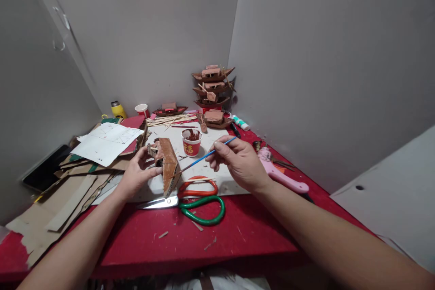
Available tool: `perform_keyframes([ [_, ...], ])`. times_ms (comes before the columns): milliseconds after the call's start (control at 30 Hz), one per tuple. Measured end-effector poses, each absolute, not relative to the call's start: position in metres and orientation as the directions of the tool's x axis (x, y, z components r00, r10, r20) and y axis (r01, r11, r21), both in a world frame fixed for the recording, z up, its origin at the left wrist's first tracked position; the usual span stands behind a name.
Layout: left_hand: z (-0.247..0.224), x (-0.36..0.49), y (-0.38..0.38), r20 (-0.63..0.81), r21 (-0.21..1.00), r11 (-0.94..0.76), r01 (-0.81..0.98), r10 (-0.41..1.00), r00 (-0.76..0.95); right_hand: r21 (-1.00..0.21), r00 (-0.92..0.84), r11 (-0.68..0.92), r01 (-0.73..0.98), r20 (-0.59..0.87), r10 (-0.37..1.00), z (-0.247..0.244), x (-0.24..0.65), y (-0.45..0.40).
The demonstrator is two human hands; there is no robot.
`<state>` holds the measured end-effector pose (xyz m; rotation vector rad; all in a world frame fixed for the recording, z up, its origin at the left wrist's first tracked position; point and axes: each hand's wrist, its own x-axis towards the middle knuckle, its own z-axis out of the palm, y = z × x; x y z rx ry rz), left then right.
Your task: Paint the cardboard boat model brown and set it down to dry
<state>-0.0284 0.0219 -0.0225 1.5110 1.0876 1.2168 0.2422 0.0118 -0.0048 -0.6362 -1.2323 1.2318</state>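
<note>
The left hand point(136, 174) grasps a brown model boat point(169, 163); right of that grip, the right hand point(238, 161) pinches a blue brush point(197, 161), tip at the boat. Steady holding should keep strokes even.

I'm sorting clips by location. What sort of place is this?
Perhaps a small craft corner: model boats are stacked at the back of the red table, a cup smeared with what looks like brown paint stands nearer, and the right hand holds a thin blue brush.
</note>
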Motion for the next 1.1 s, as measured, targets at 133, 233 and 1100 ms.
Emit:
perform_keyframes([
  [133, -0.022, -0.028, 0.022, 0.209, 0.970, -0.223, 0.093, 0.968, 0.139, -0.912, -0.253, 0.230, -0.338, 0.324, 0.912, -0.007, 0.236, 0.002],
  [233, -0.023, -0.029, 0.023, 0.206, 0.971, -0.221, 0.094, 0.968, 0.145, -0.915, -0.267, 0.234, -0.328, 0.327, 0.907, -0.008, 0.235, 0.000],
  [1100, -0.025, -0.028, 0.022, 0.189, 0.976, -0.203, 0.084, 0.970, 0.150, -0.886, -0.076, 0.316, -0.340, 0.361, 0.930, -0.003, 0.243, 0.013],
])
